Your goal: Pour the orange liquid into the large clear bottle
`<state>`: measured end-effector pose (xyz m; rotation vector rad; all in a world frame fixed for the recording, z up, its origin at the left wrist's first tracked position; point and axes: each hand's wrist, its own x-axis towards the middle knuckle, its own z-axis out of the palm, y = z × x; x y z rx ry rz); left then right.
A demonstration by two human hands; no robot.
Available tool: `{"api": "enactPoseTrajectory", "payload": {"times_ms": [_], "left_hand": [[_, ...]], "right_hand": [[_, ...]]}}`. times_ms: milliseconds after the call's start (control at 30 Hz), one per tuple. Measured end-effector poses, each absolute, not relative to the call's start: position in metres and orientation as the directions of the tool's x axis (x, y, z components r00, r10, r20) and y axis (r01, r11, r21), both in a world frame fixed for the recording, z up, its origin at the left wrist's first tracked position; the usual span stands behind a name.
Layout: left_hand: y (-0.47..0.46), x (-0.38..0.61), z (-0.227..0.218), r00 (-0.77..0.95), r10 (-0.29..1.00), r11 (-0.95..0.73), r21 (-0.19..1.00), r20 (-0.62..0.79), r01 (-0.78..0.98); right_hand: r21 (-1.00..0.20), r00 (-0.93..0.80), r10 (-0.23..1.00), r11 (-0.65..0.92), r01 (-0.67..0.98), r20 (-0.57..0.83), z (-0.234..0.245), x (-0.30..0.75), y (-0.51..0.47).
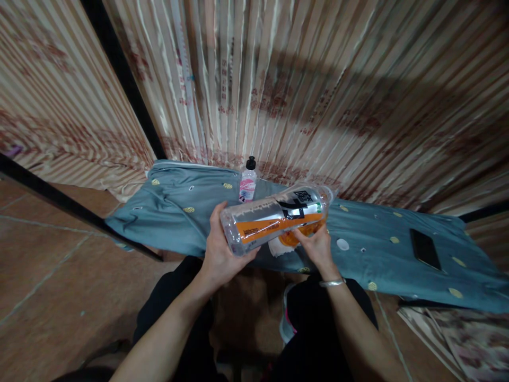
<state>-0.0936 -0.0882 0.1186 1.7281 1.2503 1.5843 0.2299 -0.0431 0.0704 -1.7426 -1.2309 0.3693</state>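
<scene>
A large clear plastic bottle point(274, 217) with a silver and orange label lies tilted in the air above the cloth, its narrower end toward the right. Around its base end wraps my left hand point(222, 244), thumb on the far side. My right hand point(316, 246) grips the other end from below, its fingers partly hidden behind the bottle. Partly covered by the bottle, an orange item point(289, 239) rests with a white paper-like piece point(278, 248) beside it. A small white disc point(342, 244), perhaps a cap, lies to the right of my right hand.
Blue-grey patterned cloth point(175, 212) covers the long narrow surface. A small clear bottle with a black cap point(250, 163) stands at its back edge. Farther right lies a dark phone point(425, 248). Striped curtains point(238, 79) hang behind, with a black pole point(123, 74) at left.
</scene>
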Motion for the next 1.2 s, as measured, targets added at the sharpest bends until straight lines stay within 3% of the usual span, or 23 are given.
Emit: {"api": "enactPoseTrajectory", "payload": {"times_ms": [1200], "left_hand": [[-0.0892, -0.0955, 0.1183, -0.111, 0.882, -0.426, 0.876, 0.458, 0.227]], "right_hand": [[-0.834, 0.443, 0.849, -0.006, 0.552, 0.287, 0.0686, 0.2240, -0.0436]]}}
